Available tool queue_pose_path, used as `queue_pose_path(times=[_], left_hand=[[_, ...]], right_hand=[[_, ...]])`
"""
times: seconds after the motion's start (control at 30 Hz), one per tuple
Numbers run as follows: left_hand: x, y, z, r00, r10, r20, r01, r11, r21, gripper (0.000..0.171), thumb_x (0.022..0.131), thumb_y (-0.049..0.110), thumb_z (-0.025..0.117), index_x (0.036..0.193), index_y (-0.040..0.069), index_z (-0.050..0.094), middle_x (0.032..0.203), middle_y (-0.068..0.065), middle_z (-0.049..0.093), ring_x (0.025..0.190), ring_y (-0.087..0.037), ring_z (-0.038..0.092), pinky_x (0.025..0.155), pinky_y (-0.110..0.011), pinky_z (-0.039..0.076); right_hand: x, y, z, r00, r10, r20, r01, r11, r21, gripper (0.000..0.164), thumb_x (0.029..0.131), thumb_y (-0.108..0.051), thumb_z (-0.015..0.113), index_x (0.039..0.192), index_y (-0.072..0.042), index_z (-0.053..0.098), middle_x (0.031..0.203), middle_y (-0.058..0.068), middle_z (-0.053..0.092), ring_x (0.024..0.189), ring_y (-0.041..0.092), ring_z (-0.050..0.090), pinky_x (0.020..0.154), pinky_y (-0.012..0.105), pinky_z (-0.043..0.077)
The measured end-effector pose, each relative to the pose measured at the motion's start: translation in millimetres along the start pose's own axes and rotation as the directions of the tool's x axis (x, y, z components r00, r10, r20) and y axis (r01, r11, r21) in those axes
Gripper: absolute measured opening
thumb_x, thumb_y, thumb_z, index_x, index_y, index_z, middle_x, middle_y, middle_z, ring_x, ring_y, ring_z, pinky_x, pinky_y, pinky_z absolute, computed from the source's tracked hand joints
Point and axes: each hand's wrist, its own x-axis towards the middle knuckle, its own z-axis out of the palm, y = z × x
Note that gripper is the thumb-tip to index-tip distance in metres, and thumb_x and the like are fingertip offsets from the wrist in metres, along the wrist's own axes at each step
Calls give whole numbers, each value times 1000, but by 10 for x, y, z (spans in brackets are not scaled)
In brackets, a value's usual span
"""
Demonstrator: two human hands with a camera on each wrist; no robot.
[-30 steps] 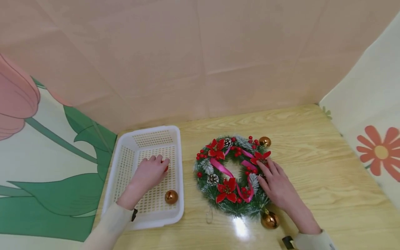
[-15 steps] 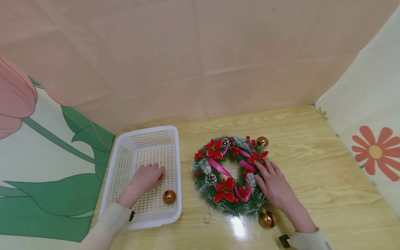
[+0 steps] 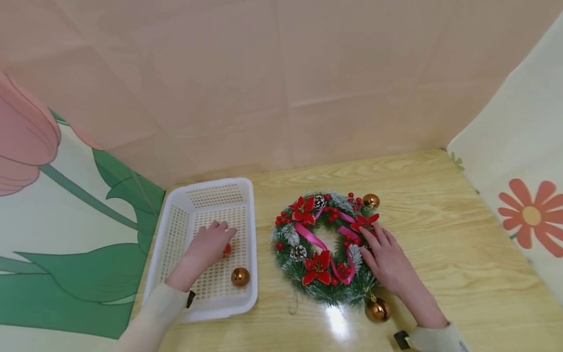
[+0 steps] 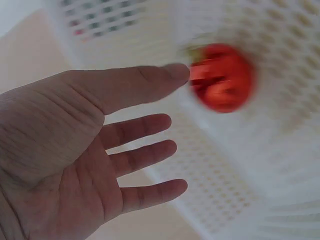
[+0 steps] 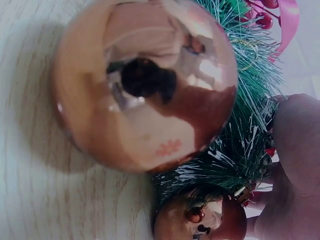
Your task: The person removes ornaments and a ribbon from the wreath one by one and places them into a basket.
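A shiny red bauble [image 4: 222, 79], blurred in the left wrist view, lies inside the white plastic basket [image 3: 254, 234]. My left hand [image 3: 207, 247] hovers over it with fingers spread, the thumb tip beside the bauble; in the head view the hand covers part of the red ball. A copper bauble [image 3: 240, 277] sits nearer the basket's front right corner. On its right side, the green wreath [image 3: 286, 266] is touched by my right hand [image 3: 389, 264], whose fingers lie loosely extended near a red poinsettia [image 3: 366, 221]. Another copper bauble [image 5: 145, 85] hangs at the wreath's lower right edge.
One more copper bauble [image 3: 371, 201] rests at the wreath's upper right. A thin clear loop [image 3: 292, 305] lies on the wooden table [image 3: 444, 205] in front of the wreath. Fabric walls [image 3: 281, 88] stand behind and at both sides.
The red bauble, first at my left fingertips, has come down and toward me within the basket. My left fingers have since spread and risen slightly off it. My right hand stays on the wreath.
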Motion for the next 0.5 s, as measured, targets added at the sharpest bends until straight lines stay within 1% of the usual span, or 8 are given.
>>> queue_pose_path(times=[0.07, 0.1, 0.2, 0.3, 0.37, 0.4, 0.47, 0.5], left_hand=[[-25, 47, -109, 999, 9, -44, -9, 1000, 13, 50, 83, -3, 76, 130, 11, 64, 120, -14, 63, 112, -37, 59, 80, -56, 55], [-37, 73, -162, 998, 12, -66, -11, 1000, 16, 50, 83, -3, 75, 130, 11, 64, 121, -15, 63, 114, -38, 58, 81, -56, 55], [-85, 142, -302, 992, 24, -123, -21, 1000, 21, 48, 84, 0, 73, 130, 11, 64, 125, -15, 62, 119, -38, 57, 82, -57, 54], [-148, 169, -398, 987, 17, -160, -18, 1000, -6, 48, 84, 7, 78, 130, 10, 64, 126, -16, 62, 120, -39, 57, 83, -57, 54], [-191, 135, -410, 983, 1, -185, -13, 998, -66, 50, 84, 10, 80, 131, 8, 65, 128, -17, 62, 121, -39, 57, 84, -57, 54], [-217, 103, -402, 980, -13, -198, -9, 994, -113, 50, 84, 11, 81, 132, 7, 64, 128, -18, 62, 122, -39, 57, 85, -57, 55], [-273, 1, -344, 972, -48, -229, -3, 976, -217, 51, 86, 12, 80, 134, 4, 63, 130, -20, 61, 122, -40, 57, 88, -57, 54], [-305, -67, -299, 966, -68, -251, -4, 961, -275, 52, 87, 11, 79, 136, 1, 62, 132, -22, 60, 124, -41, 56, 91, -58, 53]], right_hand=[[-8, 4, 10, 1000, 1, -2, -1, 1000, 0, 54, 109, -28, 51, 154, 0, 41, 158, 37, 26, 138, 60, 29, 110, 70, 29], [-10, 5, 15, 1000, 0, -3, 0, 1000, 0, 54, 109, -28, 51, 154, 0, 41, 158, 37, 26, 138, 60, 29, 110, 70, 29], [-13, 6, 26, 1000, -2, -9, 2, 1000, 6, 54, 109, -28, 51, 154, 0, 42, 158, 37, 26, 138, 60, 29, 110, 70, 29], [-12, 3, 29, 1000, -4, -12, 4, 1000, 16, 54, 109, -29, 51, 154, 0, 42, 158, 37, 26, 138, 60, 29, 110, 70, 29], [-12, 1, 26, 1000, -1, -14, 2, 1000, 22, 54, 109, -29, 51, 154, 0, 41, 158, 37, 26, 138, 60, 29, 110, 70, 30], [-12, 2, 24, 1000, 1, -15, -1, 1000, 24, 54, 109, -29, 51, 154, -1, 41, 159, 37, 26, 138, 60, 29, 109, 71, 30], [-13, 4, 17, 1000, 6, -16, -5, 1000, 26, 54, 109, -29, 51, 154, -1, 41, 159, 37, 25, 138, 60, 29, 109, 71, 30], [-14, 4, 13, 1000, 9, -15, -8, 1000, 27, 54, 109, -29, 51, 154, -1, 41, 159, 37, 25, 138, 60, 29, 109, 71, 30]])
